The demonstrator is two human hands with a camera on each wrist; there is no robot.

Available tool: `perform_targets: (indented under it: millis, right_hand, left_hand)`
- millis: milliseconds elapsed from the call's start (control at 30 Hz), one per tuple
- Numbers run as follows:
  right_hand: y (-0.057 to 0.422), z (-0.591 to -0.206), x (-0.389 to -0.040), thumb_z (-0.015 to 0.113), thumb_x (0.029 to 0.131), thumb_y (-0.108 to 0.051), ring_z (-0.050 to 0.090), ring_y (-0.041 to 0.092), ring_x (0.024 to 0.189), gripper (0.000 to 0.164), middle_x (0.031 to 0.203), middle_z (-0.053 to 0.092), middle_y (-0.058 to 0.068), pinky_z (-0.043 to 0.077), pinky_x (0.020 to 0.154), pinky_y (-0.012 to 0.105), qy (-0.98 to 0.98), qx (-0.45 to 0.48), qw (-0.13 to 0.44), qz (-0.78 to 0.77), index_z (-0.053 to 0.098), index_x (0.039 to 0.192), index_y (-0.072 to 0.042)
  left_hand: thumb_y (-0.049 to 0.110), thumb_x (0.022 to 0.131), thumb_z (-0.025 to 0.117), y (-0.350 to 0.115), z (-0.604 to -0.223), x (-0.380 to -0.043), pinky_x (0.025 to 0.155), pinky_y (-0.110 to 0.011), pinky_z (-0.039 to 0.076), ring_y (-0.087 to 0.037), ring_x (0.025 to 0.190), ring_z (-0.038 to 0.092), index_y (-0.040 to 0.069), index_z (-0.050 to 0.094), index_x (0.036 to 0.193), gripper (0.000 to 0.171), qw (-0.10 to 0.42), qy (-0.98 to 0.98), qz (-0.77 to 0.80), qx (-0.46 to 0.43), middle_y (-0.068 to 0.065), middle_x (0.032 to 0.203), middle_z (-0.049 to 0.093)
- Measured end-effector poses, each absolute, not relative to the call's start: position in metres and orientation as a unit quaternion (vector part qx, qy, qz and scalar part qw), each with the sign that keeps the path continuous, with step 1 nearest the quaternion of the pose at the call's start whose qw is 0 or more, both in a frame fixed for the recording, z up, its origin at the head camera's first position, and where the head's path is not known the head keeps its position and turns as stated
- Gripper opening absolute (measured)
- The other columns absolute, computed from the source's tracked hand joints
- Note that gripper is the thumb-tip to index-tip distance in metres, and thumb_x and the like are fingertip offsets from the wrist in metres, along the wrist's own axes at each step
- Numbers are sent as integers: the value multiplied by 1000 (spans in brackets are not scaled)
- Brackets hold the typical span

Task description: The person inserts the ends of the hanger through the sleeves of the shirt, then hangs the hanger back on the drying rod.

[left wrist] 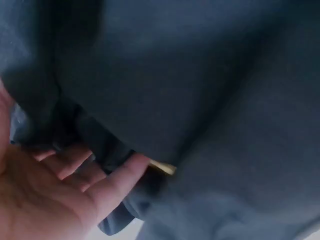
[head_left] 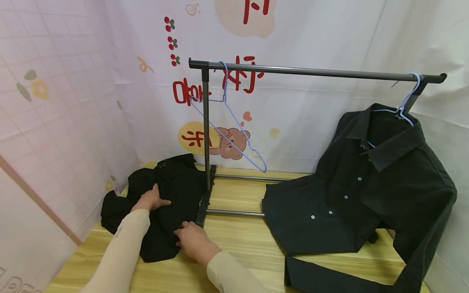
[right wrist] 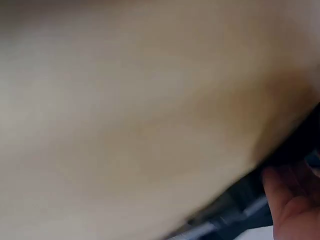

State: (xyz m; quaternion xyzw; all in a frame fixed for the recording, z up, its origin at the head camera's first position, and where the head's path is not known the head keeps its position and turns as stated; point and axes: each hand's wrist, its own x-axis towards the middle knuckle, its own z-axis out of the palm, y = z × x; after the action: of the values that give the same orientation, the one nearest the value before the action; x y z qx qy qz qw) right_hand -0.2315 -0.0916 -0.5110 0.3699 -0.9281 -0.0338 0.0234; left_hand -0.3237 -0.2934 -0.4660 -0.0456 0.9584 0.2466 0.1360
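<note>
A crumpled black garment [head_left: 179, 191] lies on the table at the left, against the foot of a clothes rack. My left hand [head_left: 149, 199] rests on its left part with thumb and index finger spread; in the left wrist view that hand's fairly straight fingers [left wrist: 117, 185] reach in among the dark folds. At the garment's lower right edge, my right hand [head_left: 194, 240] pinches the cloth. The right wrist view is blurred and shows part of this hand [right wrist: 292, 205] beside dark cloth. A bare lilac hanger [head_left: 238, 122] hangs from the rack's left end.
The dark metal rack [head_left: 311, 71] spans the middle, its left post [head_left: 206, 130] and base bar [head_left: 203, 203] right beside the garment. A black button-up shirt [head_left: 351, 195] hangs at the right, its hem and sleeve spread over the wooden table [head_left: 238, 240]. Printed white cloth [head_left: 300, 36] walls the back.
</note>
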Motion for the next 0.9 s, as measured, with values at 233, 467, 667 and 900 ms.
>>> perform_targets:
  millis: [233,467,667,900]
  right_hand:
    - [-89,-497,-230,72,91,-23,58,4,73,22,74,62,-13,47,71,18,-919,379,39,-104,68,70,-28]
    - [-75,-493,-237,74,89,-13,63,3,76,13,82,69,-13,47,71,15,-913,406,18,28,78,83,-24]
    - [-71,-482,-241,74,90,-16,64,4,87,9,91,70,-12,48,80,16,-900,413,45,130,78,96,-22]
    - [-56,-465,-233,72,93,-19,59,-4,79,8,89,66,-13,44,75,11,-873,433,32,223,77,98,-20]
  left_hand:
    - [4,93,60,-277,-462,-325,69,-45,47,-39,80,58,-10,60,101,17,114,972,199,-54,-30,98,59]
    - [5,98,44,-273,-472,-321,86,-58,44,-53,103,51,-17,50,124,35,29,949,303,-86,-41,119,49]
    - [17,107,37,-264,-455,-315,111,-58,26,-49,137,28,-8,19,152,54,-59,837,532,-115,-33,153,23]
    - [16,110,34,-257,-413,-296,113,-40,30,-33,144,25,6,10,158,55,-14,686,727,21,-16,162,15]
